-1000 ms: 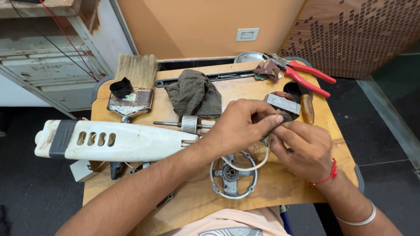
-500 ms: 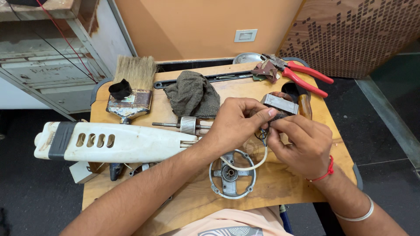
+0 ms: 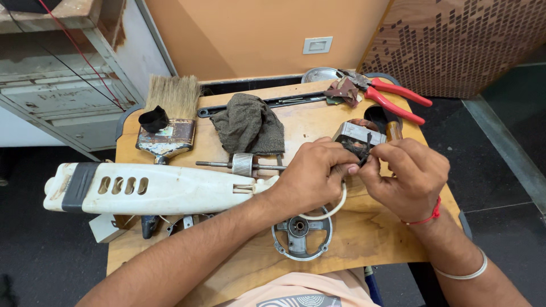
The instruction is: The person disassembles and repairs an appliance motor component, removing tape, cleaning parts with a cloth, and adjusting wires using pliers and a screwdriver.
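My left hand and my right hand meet over the middle right of a wooden table top. Both pinch the dark wires of a small motor stator, a grey metal block with copper winding, held just above the table. A white cord loops from under my left hand. A long white plastic appliance housing lies along my left forearm. A rotor shaft lies beside it, and a round grey metal bracket sits below my hands.
A wide paint brush and a grey rag lie at the back. Red-handled pliers and a round metal lid sit at the far right corner. A worn metal cabinet stands at the left; dark floor surrounds the table.
Both hands have risen slightly toward the stator and closed in on its wires. The white cord loop has shifted with them. Everything else on the table stays where it was.
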